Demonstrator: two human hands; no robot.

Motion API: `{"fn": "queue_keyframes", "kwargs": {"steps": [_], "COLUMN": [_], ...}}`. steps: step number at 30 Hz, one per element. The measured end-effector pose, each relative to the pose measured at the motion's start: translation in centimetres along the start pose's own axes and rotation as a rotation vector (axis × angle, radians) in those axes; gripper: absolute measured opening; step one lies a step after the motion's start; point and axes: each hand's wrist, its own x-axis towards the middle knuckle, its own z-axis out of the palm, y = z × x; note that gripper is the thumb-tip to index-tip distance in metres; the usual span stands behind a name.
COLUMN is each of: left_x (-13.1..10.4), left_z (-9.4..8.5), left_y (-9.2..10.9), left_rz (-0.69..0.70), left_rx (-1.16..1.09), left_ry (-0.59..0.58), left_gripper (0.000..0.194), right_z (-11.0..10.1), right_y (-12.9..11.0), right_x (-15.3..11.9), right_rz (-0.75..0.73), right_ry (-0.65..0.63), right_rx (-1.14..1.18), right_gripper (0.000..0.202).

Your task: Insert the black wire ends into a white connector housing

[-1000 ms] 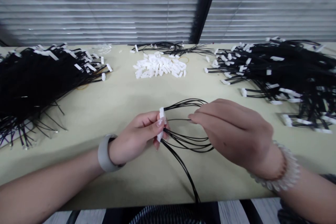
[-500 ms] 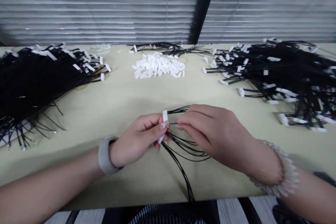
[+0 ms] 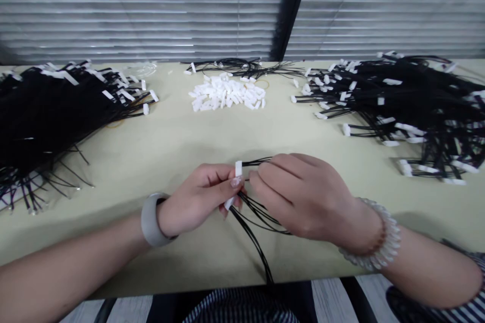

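Between thumb and fingers, my left hand [image 3: 202, 194] grips a white plastic connector housing [image 3: 238, 167]. A second white connector end [image 3: 229, 204] shows below the thumb; whether both are one piece is hidden. Thin black wires [image 3: 261, 212] run out of the white parts to the right, with some hanging over the table's front edge. My right hand [image 3: 303, 194] is closed just right of the connector, its fingertips pinching a black wire close to it. The fingertips are partly hidden behind the knuckles.
A heap of loose white connector housings [image 3: 227, 93] lies at the back middle, with black wires [image 3: 242, 66] behind it. Large piles of connector-ended black wires lie left [image 3: 56, 116] and right [image 3: 413, 96]. Window blinds [image 3: 144, 10] rise behind the table [image 3: 182, 136].
My right hand has moved left, closer to the connector, and turned so its knuckles face the camera more. My left hand keeps its hold on the connector.
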Motion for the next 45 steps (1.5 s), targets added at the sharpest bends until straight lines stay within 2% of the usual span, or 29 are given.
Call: {"fn": "queue_keyframes", "kwargs": {"steps": [5,10,14,16,17,19,21,22,28,33,40,42,45], "left_x": [0.0,0.1,0.3,0.4,0.5,0.5,0.5,0.5,0.5,0.5,0.5,0.5,0.6], "left_z": [0.1,0.5,0.6,0.5,0.5,0.5,0.5,0.5,0.7,0.6,0.6,0.6,0.6], "left_y": [0.2,0.5,0.3,0.1,0.1,0.0,-0.1,-0.1,-0.1,-0.2,-0.1,-0.2,-0.1], "left_rz": [0.012,0.0,0.036,0.056,0.062,0.07,0.073,0.076,0.106,0.121,0.106,0.096,0.099], "left_rx": [0.019,-0.055,-0.076,-0.085,-0.089,-0.096,-0.101,-0.104,-0.094,-0.064,-0.006,-0.006,-0.029], "left_ry": [0.009,0.103,0.217,0.258,0.281,0.324,0.355,0.362,0.371,0.357,0.341,0.348,0.387], "left_gripper": [0.03,0.029,0.026,0.026,0.026,0.027,0.027,0.026,0.022,0.021,0.021,0.021,0.021], "right_z": [0.4,0.7,-0.5,-1.3,-1.5,-1.6,-1.1,-0.7,0.9,1.3,1.7,1.5,0.8], "right_y": [-0.1,1.0,1.4,1.0,0.8,0.3,0.0,0.0,-0.4,-0.6,-0.9,-0.8,-0.1], "right_x": [0.1,-0.3,-0.6,-0.7,-0.8,-0.9,-1.1,-1.1,-1.1,-1.0,-1.1,-1.0,-0.9], "right_rz": [-0.026,0.118,0.252,0.289,0.301,0.342,0.397,0.419,0.461,0.455,0.532,0.473,0.31], "right_ry": [0.031,0.011,0.192,0.226,0.169,-0.068,-0.288,-0.346,-0.322,-0.352,-0.395,-0.375,-0.352], "right_rx": [0.002,0.042,0.029,0.135,0.225,0.38,0.435,0.433,0.415,0.325,0.27,0.22,0.098], "right_gripper": [0.028,0.02,0.008,0.004,0.007,0.02,0.028,0.028,0.022,0.022,0.019,0.017,0.013]}}
